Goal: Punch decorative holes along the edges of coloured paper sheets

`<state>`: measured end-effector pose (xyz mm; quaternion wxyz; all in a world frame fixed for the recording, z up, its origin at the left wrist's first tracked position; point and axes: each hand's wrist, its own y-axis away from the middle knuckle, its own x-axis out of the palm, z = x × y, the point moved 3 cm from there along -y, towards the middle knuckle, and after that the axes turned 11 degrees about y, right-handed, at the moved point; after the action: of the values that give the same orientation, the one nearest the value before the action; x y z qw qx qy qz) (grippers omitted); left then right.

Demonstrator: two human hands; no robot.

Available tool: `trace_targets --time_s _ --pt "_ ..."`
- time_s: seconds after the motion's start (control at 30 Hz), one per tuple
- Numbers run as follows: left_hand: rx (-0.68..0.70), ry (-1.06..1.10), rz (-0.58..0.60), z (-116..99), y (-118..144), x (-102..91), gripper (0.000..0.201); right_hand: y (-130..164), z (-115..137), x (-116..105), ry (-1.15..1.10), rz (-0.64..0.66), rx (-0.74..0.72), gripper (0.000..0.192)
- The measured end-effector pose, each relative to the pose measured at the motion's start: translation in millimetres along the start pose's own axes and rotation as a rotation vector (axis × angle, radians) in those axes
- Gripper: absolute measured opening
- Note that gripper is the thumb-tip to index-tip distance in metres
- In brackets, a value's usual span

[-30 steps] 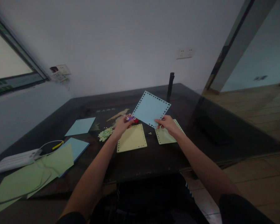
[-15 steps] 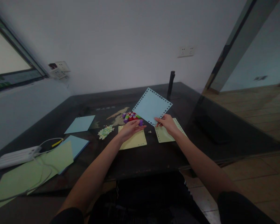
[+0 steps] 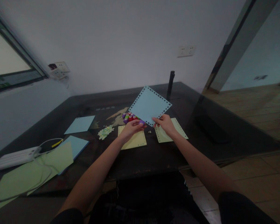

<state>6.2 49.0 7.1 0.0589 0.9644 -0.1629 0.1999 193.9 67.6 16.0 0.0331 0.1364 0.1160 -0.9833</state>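
Observation:
My right hand (image 3: 165,125) pinches the lower corner of a light blue sheet of paper (image 3: 149,105), held tilted above the table. Small shapes are punched out along its edges. In my left hand (image 3: 131,129) is a small purple craft punch (image 3: 142,122), my thumb on it, right by the sheet's lower left edge. Whether the paper sits in its slot I cannot tell. Behind my left hand stand several red, green and purple punches (image 3: 130,117), partly covered by the sheet. Below the hands lie a yellow sheet (image 3: 135,140) and a pale yellow punched sheet (image 3: 163,137).
A heap of paper bits (image 3: 105,132) lies left of the yellow sheet. Farther left are a blue sheet (image 3: 80,124), stacked green paper (image 3: 35,172) and a white power strip (image 3: 15,158) with cables. At the back stands a black upright object (image 3: 170,84).
The blue sheet has shifted slightly left, towards the purple punch, with my right hand. My left thumb has come down onto the punch.

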Motion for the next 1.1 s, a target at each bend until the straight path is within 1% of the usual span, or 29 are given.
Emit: trace_targets --time_s 0.13,0.2,0.37,0.43,0.6,0.87,1.1 --pt "0.008 0.017 0.019 0 0 2.0 0.032 0 -1 1 -0.006 -0.003 -0.007 0.034" --pt "0.007 0.005 0.011 -1 1 3.6 0.033 0 -1 2 -0.009 -0.003 -0.010 0.034" --pt "0.001 -0.087 -0.098 -3 3 4.9 0.038 1 2 1 0.053 0.006 -0.038 0.028" --pt "0.006 -0.092 -0.120 -3 3 5.5 0.040 2 4 0 0.087 0.013 -0.044 0.027" --pt "0.012 -0.085 -0.105 -1 2 7.3 0.043 3 5 2 0.105 0.023 -0.083 0.026" --pt "0.009 -0.006 -0.086 4 1 9.3 0.040 2 -3 5 0.172 -0.053 -0.148 0.027" --pt "-0.004 0.016 -0.061 8 2 12.7 0.039 7 -1 10 0.263 -0.073 -0.149 0.026"
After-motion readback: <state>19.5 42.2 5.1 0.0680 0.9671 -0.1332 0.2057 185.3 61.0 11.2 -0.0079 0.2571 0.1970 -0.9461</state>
